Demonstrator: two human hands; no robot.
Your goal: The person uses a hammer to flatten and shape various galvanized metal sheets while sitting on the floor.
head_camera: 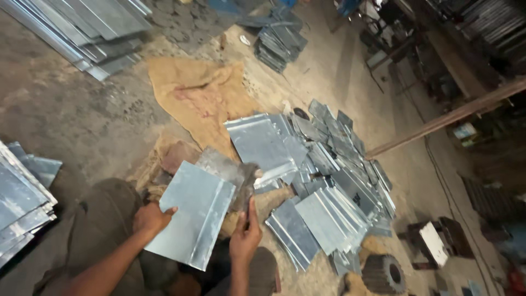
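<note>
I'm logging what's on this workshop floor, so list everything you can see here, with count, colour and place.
Held metal sheet: one, grey, folded along one edge, in front of the person.
Hammer: one, dark, head above the sheet's right edge.
Loose sheet pile: many, grey, spread on the floor right of centre.
Sheet stack: one stack, grey, left edge.
Long sheets: several, grey, top left.
Far stack: one, grey, top centre.
Sackcloth: one, tan, on the floor at centre.
Wooden beam: one, brown, slanting at right.
Ribbed round part: one, dark, bottom right.
Left hand: grips the sheet's left edge.
Right hand: closed around the hammer's handle.
</note>
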